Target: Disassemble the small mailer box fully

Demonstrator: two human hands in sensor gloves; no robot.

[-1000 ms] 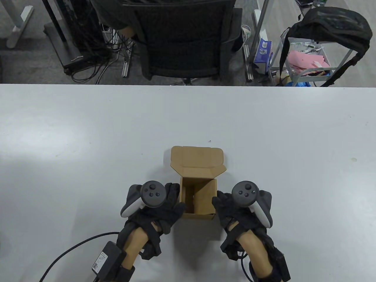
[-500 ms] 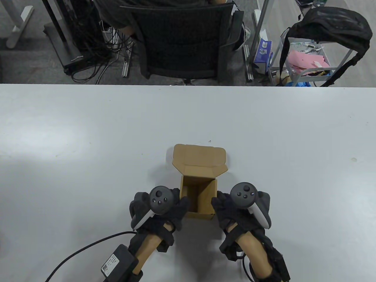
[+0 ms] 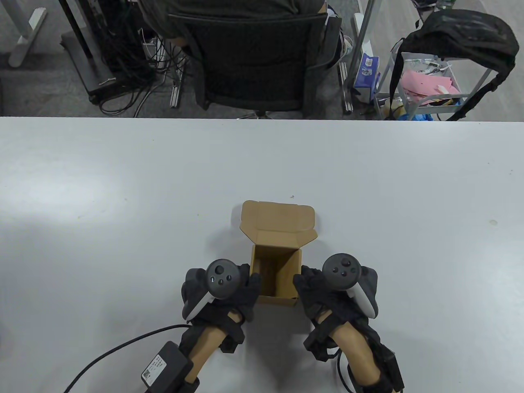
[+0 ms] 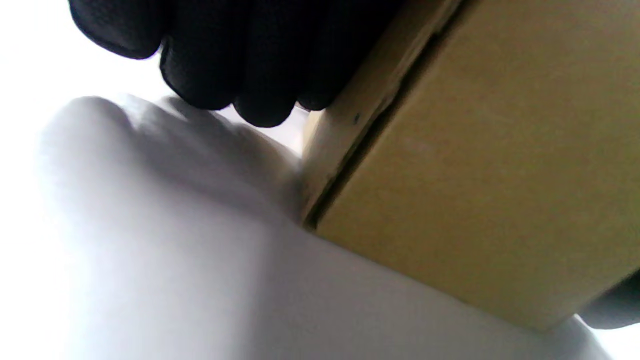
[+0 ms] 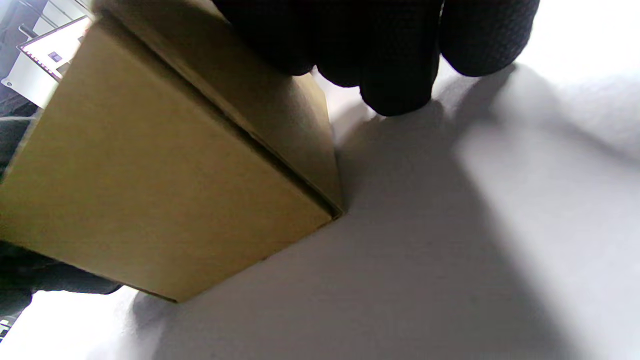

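A small brown cardboard mailer box (image 3: 276,301) stands upright on the white table (image 3: 123,184), near the front edge. Its lid (image 3: 278,219) is open and leans away from me, and the inside looks empty. My left hand (image 3: 241,288) presses against the box's left wall, fingers curled along it, as the left wrist view shows: fingers (image 4: 240,65), box (image 4: 475,175). My right hand (image 3: 313,286) presses against the right wall; the right wrist view shows its fingers (image 5: 390,60) on the box (image 5: 165,175). The box is held between both hands.
A black adapter with a cable (image 3: 163,364) is strapped to my left forearm and trails off to the left. Beyond the table's far edge stand an office chair (image 3: 254,61) and a cart with pink papers (image 3: 430,86).
My left hand has moved right and turned, closing in against the box's left wall. The box has shifted slightly to the right. My right hand has barely moved.
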